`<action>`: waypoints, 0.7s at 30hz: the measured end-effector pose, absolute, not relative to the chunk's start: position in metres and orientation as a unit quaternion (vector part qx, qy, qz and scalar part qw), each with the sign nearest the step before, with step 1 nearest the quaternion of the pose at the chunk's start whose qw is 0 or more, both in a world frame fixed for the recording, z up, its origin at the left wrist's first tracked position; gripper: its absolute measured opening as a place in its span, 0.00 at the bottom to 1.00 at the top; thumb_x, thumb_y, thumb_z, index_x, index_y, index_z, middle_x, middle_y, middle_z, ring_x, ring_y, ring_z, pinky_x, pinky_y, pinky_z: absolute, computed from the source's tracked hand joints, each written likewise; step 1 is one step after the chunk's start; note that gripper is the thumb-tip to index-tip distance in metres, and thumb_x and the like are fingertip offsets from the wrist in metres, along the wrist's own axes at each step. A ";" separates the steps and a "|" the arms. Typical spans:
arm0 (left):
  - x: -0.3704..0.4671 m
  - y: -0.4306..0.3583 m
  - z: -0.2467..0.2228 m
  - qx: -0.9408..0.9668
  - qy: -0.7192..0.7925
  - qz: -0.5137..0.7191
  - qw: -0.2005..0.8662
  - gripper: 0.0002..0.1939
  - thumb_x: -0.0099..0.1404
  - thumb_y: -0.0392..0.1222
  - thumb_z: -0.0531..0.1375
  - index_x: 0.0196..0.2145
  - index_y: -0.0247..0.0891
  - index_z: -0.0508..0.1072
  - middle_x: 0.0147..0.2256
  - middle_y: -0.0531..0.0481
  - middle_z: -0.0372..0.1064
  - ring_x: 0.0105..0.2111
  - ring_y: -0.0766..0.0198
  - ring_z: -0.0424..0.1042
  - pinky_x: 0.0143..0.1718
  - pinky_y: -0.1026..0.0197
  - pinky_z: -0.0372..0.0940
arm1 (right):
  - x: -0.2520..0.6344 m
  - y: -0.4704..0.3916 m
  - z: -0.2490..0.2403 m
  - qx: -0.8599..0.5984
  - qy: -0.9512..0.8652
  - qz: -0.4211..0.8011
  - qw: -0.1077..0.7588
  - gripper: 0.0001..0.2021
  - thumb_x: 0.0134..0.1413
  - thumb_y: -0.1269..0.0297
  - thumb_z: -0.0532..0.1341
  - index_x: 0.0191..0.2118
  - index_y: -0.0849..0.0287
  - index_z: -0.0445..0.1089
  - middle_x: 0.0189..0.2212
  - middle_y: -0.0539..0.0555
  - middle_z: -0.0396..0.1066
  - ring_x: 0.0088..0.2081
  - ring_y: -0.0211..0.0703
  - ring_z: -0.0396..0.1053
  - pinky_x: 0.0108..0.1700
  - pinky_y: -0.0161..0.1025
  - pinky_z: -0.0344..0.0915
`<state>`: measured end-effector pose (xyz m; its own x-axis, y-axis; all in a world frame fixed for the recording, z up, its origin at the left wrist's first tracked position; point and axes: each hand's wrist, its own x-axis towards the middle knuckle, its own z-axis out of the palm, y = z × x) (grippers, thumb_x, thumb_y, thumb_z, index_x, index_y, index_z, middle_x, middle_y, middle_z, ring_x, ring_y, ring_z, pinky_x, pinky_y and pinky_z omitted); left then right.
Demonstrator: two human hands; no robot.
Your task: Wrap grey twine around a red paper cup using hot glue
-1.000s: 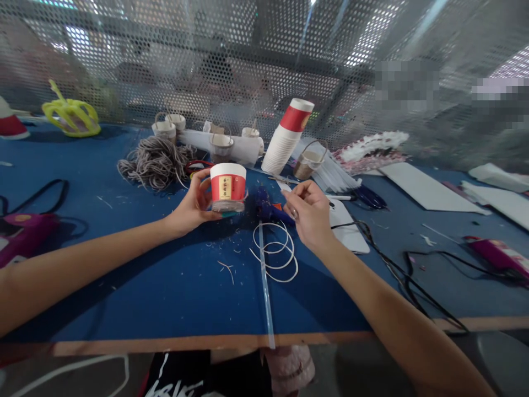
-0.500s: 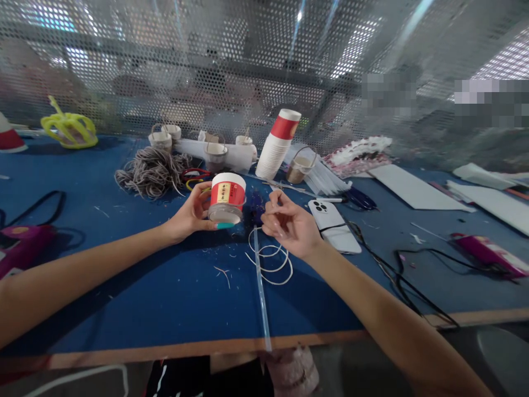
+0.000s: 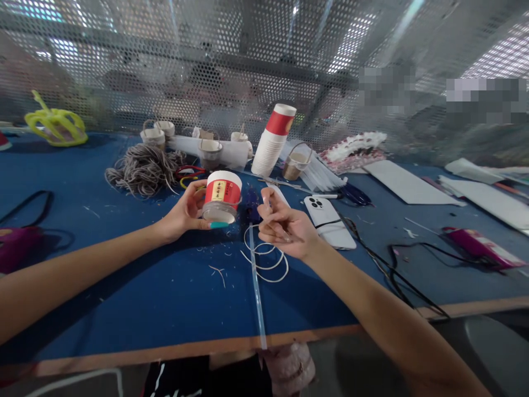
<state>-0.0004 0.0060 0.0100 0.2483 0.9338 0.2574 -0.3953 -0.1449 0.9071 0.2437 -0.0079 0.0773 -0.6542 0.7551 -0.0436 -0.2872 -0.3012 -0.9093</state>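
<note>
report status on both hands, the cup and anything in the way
Left hand gripping red-and-white cup, tilted. Right hand beside it, not touching. Coiled white cord and clear stick close by, possibly in the way.

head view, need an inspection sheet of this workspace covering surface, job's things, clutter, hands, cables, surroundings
Surface: blue table, with thin pale scraps scattered on it.
Job's things: red-and-white cup, tilted and held off the table; loose white cord coil lying below the right hand.
Clutter: grey cord bundle, stack of paper cups, phone.
Hands: left hand grips the cup; right hand has bent fingers, cannot tell whether anything thin is held.
Cables: thin black cable crosses the phone.
Surroundings: perforated screen behind the table; shapes beyond are blurred.
</note>
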 end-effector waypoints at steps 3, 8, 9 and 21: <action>-0.001 0.006 0.010 0.521 0.259 0.550 0.599 0.42 0.36 0.26 0.75 0.48 0.46 0.66 0.45 0.55 0.74 0.41 0.65 0.75 0.39 0.66 0.72 | 0.245 -0.006 0.076 -0.220 -0.482 0.778 0.337 0.13 0.44 0.72 0.57 0.37 0.51 0.57 0.13 0.35 0.55 0.12 0.27 0.40 0.19 0.33 0.36; -0.002 0.007 0.008 0.539 0.258 0.540 0.592 0.43 0.37 0.30 0.76 0.49 0.47 0.65 0.44 0.55 0.72 0.41 0.64 0.74 0.42 0.63 0.71 | 0.248 -0.001 0.073 -0.170 -0.479 0.793 0.337 0.10 0.45 0.66 0.56 0.37 0.52 0.59 0.14 0.38 0.59 0.13 0.29 0.42 0.18 0.34 0.37; -0.002 0.007 0.008 0.542 0.259 0.538 0.592 0.43 0.38 0.30 0.76 0.49 0.47 0.64 0.44 0.55 0.72 0.42 0.64 0.74 0.43 0.62 0.71 | 0.247 0.000 0.073 -0.175 -0.478 0.792 0.337 0.09 0.47 0.65 0.57 0.37 0.52 0.58 0.14 0.38 0.59 0.13 0.29 0.42 0.18 0.34 0.37; -0.001 0.007 0.006 0.545 0.302 0.547 0.559 0.47 0.40 0.31 0.75 0.54 0.52 0.60 0.52 0.50 0.68 0.50 0.56 0.72 0.44 0.59 0.72 | 0.241 -0.002 0.070 -0.241 -0.479 0.765 0.356 0.11 0.50 0.69 0.62 0.34 0.52 0.57 0.12 0.37 0.59 0.15 0.29 0.43 0.20 0.32 0.41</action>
<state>-0.0011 0.0073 0.0057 0.2190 0.9409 0.2583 -0.2833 -0.1920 0.9396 0.2411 -0.0022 0.0695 -0.6312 0.7751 -0.0278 -0.3136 -0.2878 -0.9049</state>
